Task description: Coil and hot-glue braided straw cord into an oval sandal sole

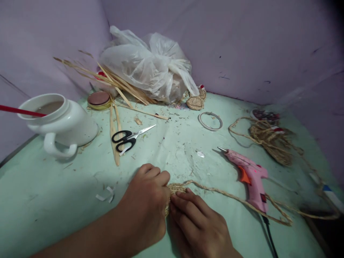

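Note:
Between my two hands, low in the middle of the head view, is a small coiled piece of braided straw cord [177,187]. My left hand [146,200] is closed on its left side, knuckles up. From the right, the fingers of my right hand [197,218] press together onto the piece; most of it is hidden under them. A loose length of the cord [217,190] runs off to the right from the coil. It passes by the handle of a pink glue gun [251,172], which lies on its side with its nozzle pointing left.
Black-handled scissors [129,139] lie beyond my left hand, near straw strips [115,143]. A white mug [67,120] stands at the left. Behind are a knotted plastic bag [150,64] and a tape roll [210,121]. A straw piece [271,139] lies at the right.

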A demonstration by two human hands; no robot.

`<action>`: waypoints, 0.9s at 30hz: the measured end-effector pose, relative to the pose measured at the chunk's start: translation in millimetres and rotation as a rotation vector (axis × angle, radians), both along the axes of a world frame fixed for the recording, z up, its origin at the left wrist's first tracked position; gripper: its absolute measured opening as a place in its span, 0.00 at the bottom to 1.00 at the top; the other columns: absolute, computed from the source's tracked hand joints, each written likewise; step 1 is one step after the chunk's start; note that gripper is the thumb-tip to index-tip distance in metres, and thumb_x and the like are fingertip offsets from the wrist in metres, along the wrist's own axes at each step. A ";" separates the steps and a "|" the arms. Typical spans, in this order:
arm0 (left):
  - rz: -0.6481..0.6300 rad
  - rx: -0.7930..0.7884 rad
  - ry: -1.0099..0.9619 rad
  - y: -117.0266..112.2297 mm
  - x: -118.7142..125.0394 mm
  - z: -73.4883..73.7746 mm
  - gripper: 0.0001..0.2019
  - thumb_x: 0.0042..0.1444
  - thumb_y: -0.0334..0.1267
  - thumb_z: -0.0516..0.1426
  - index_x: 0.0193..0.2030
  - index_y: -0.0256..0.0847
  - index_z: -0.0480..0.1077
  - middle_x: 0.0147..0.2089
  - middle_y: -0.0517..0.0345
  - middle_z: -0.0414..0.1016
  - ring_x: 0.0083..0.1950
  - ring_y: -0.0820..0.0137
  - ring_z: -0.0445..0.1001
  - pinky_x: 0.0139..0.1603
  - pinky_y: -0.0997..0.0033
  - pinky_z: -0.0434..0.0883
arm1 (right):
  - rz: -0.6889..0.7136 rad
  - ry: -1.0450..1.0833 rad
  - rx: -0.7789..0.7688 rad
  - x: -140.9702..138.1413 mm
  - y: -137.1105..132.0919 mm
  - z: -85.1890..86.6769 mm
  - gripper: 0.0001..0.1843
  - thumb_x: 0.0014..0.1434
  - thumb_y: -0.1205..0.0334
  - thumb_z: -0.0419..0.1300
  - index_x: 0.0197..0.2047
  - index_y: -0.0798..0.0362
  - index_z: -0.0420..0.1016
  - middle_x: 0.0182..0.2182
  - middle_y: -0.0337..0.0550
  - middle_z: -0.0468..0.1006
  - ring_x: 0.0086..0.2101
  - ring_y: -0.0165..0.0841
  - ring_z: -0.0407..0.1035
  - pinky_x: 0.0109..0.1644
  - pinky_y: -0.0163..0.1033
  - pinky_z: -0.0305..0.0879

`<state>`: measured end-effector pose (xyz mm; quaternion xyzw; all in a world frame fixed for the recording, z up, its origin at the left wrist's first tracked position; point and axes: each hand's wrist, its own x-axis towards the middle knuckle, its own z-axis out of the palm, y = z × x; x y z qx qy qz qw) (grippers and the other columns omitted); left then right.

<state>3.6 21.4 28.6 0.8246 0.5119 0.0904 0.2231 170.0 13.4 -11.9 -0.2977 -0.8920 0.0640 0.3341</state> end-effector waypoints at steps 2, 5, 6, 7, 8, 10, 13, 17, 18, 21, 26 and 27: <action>0.006 0.008 0.003 -0.5 0.0 0.1 0.06 0.43 0.26 0.52 0.20 0.39 0.65 0.28 0.56 0.65 0.32 0.67 0.61 0.38 0.59 0.60 | 0.010 0.005 -0.017 -0.6 -1.4 1.6 0.09 0.53 0.72 0.57 0.36 0.58 0.78 0.34 0.47 0.82 0.36 0.39 0.75 0.45 0.43 0.75; 0.020 0.026 0.031 -1.7 -0.7 2.1 0.07 0.44 0.26 0.52 0.21 0.39 0.65 0.29 0.55 0.65 0.34 0.66 0.62 0.41 0.58 0.61 | 0.011 0.024 -0.054 -2.2 -3.3 4.7 0.10 0.52 0.73 0.56 0.36 0.59 0.77 0.34 0.49 0.81 0.37 0.39 0.75 0.45 0.44 0.74; 0.015 0.027 0.043 -2.3 -1.3 3.1 0.07 0.45 0.26 0.51 0.21 0.39 0.66 0.29 0.55 0.66 0.34 0.66 0.63 0.43 0.57 0.61 | 0.008 0.037 -0.062 -2.8 -3.8 5.7 0.10 0.52 0.74 0.56 0.36 0.59 0.77 0.34 0.49 0.81 0.37 0.39 0.74 0.45 0.44 0.73; 0.008 0.028 0.052 -2.9 -2.1 4.1 0.07 0.46 0.27 0.51 0.22 0.39 0.67 0.30 0.55 0.67 0.35 0.66 0.64 0.46 0.56 0.61 | 0.003 0.053 -0.072 -3.5 -4.1 6.5 0.10 0.51 0.74 0.56 0.36 0.60 0.77 0.34 0.50 0.80 0.37 0.38 0.74 0.45 0.44 0.73; 0.004 0.029 0.057 -3.4 -3.0 4.8 0.07 0.47 0.27 0.51 0.24 0.39 0.68 0.31 0.55 0.67 0.35 0.65 0.64 0.49 0.55 0.60 | 0.002 0.070 -0.082 -4.0 -4.3 7.2 0.10 0.51 0.75 0.56 0.36 0.60 0.77 0.34 0.50 0.80 0.37 0.38 0.74 0.45 0.43 0.73; 0.033 0.033 0.051 -3.4 -5.0 5.0 0.07 0.48 0.28 0.51 0.27 0.39 0.69 0.32 0.54 0.69 0.36 0.65 0.66 0.52 0.53 0.58 | 0.005 0.094 -0.110 -4.6 -4.2 8.5 0.10 0.52 0.75 0.56 0.37 0.60 0.76 0.33 0.50 0.80 0.37 0.38 0.73 0.42 0.41 0.74; 0.162 0.033 0.022 -0.9 -6.7 1.9 0.08 0.50 0.29 0.50 0.33 0.36 0.71 0.33 0.52 0.71 0.37 0.63 0.68 0.47 0.56 0.63 | 0.012 0.080 -0.158 -4.6 -4.0 10.1 0.09 0.53 0.74 0.56 0.36 0.57 0.75 0.32 0.48 0.79 0.35 0.36 0.72 0.39 0.40 0.74; 0.125 0.061 -0.005 3.3 -5.5 -3.6 0.12 0.52 0.28 0.48 0.31 0.38 0.73 0.31 0.53 0.72 0.36 0.64 0.69 0.43 0.59 0.64 | 0.009 0.072 -0.158 -4.3 -4.8 10.1 0.09 0.53 0.75 0.56 0.36 0.58 0.75 0.33 0.48 0.78 0.36 0.36 0.72 0.38 0.40 0.73; 0.103 0.071 -0.008 4.0 -5.0 -4.4 0.13 0.52 0.27 0.47 0.30 0.39 0.73 0.31 0.53 0.72 0.35 0.64 0.69 0.43 0.59 0.63 | 0.006 0.077 -0.154 -4.4 -5.1 9.5 0.10 0.53 0.75 0.56 0.37 0.58 0.75 0.33 0.48 0.78 0.36 0.37 0.72 0.38 0.41 0.73; 0.096 0.071 -0.047 5.8 -4.2 -5.8 0.13 0.51 0.26 0.48 0.30 0.38 0.73 0.30 0.54 0.73 0.34 0.66 0.69 0.44 0.59 0.63 | -0.002 0.104 -0.139 -4.8 -6.1 6.8 0.10 0.53 0.75 0.56 0.38 0.58 0.75 0.34 0.49 0.79 0.38 0.37 0.71 0.40 0.41 0.73; 0.105 0.046 -0.079 7.8 -5.1 -5.3 0.12 0.47 0.24 0.49 0.30 0.38 0.73 0.31 0.56 0.74 0.35 0.67 0.70 0.47 0.59 0.62 | -0.006 0.139 -0.157 -6.0 -6.7 5.4 0.10 0.53 0.75 0.56 0.37 0.58 0.75 0.34 0.48 0.79 0.38 0.36 0.71 0.41 0.40 0.72; 0.105 0.044 -0.069 7.6 -5.4 -4.2 0.12 0.48 0.24 0.49 0.30 0.38 0.73 0.31 0.55 0.74 0.35 0.67 0.70 0.47 0.59 0.61 | -0.005 0.137 -0.167 -5.8 -6.3 6.8 0.10 0.53 0.75 0.56 0.37 0.57 0.75 0.34 0.48 0.79 0.38 0.36 0.71 0.40 0.40 0.72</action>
